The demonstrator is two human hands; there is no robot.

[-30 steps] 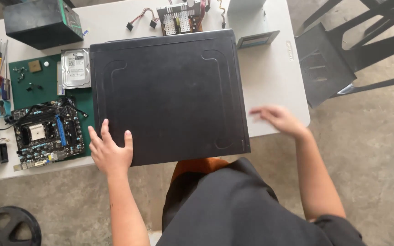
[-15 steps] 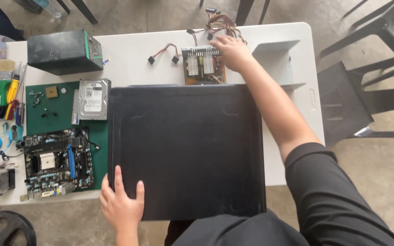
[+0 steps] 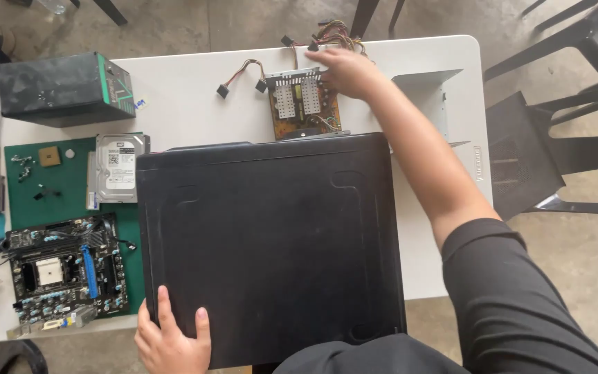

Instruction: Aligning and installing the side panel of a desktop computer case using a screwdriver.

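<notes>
Carrying everything: bench [image 3: 195, 83], white, parts spread flat within reach.
Case [image 3: 271, 249]: black, lying on its side at the near edge, broad panel up, covering much of the bench.
Mat [image 3: 25, 190]: green, left of case, keeping small parts together.
Motherboard [image 3: 64, 270]: flat on the mat.
Drive [image 3: 113, 167]: on the mat's top edge, touching the case corner.
Supply board [image 3: 304, 107]: open, beyond the case, wires trailing to the far edge.
Right hand [image 3: 344, 69]: reached over the case, grip closed on the supply board's far corner.
Left hand [image 3: 171, 339]: fingers spread flat on the case's near corner, steadying, holding nothing.
</notes>
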